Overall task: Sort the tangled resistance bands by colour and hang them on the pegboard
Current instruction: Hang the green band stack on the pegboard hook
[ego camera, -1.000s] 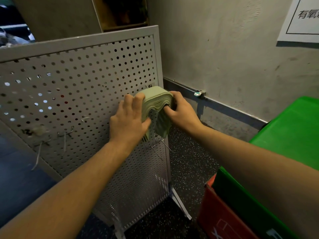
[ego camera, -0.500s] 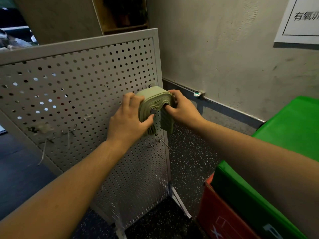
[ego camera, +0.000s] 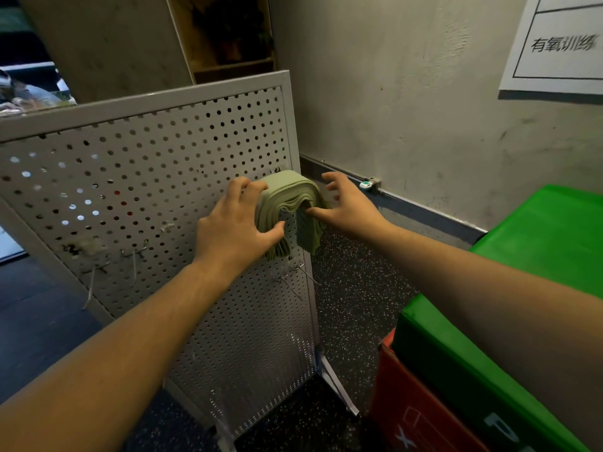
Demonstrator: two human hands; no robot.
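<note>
- Stack of pale green resistance bands draped in an arch over a hook near the right edge of the pegboard, both ends hanging down against the perforated panel; hook itself hidden under the stack.
- Left hand gripping the left leg of the stack, fingers over the top, thumb pressed beneath.
- Right hand released, fingers spread and clear of the bands, only the thumb tip touching or nearly touching under the arch; cannot tell which.
- Bare wire hooks just below the stack, more bare hooks lower left on the panel.
- Green bin lid over a red crate at the right, on speckled flooring; printed notice on the wall.
- Judged risk: thick, springy stack sliding forward off a short hook once the left hand lets go, especially if outer layers sit beyond the hook tip.
- Judged risk: pushing the bands deeper rocking the free-standing panel on its feet.
</note>
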